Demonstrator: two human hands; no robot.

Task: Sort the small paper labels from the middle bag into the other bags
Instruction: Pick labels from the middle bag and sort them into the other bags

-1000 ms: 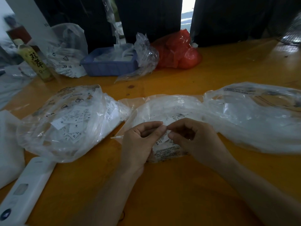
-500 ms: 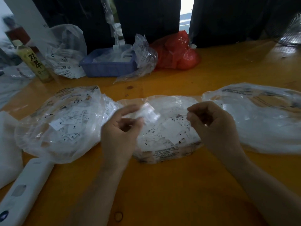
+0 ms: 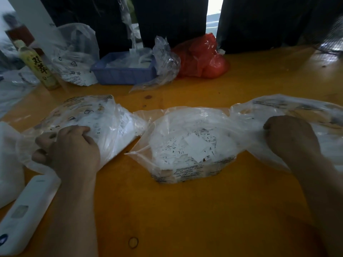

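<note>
The middle bag (image 3: 187,171) of clear plastic lies open on the orange table, with several small white paper labels (image 3: 193,145) printed with size letters inside. My left hand (image 3: 68,151) rests with curled fingers on the left bag (image 3: 104,123), which also holds labels. My right hand (image 3: 291,140) reaches into the mouth of the right bag (image 3: 278,108), its fingertips hidden by the hand and plastic. No label shows in either hand.
A white remote-like device (image 3: 27,210) lies at the front left beside white plastic (image 3: 9,164). At the back stand a drink bottle (image 3: 39,69), a blue tray (image 3: 124,73), a red bag (image 3: 202,58) and more clear bags (image 3: 78,58).
Both hands have left the middle bag and spread apart. The left hand went down to the left bag, the right hand out to the right bag; the label seen in the left fingers is gone from view.
</note>
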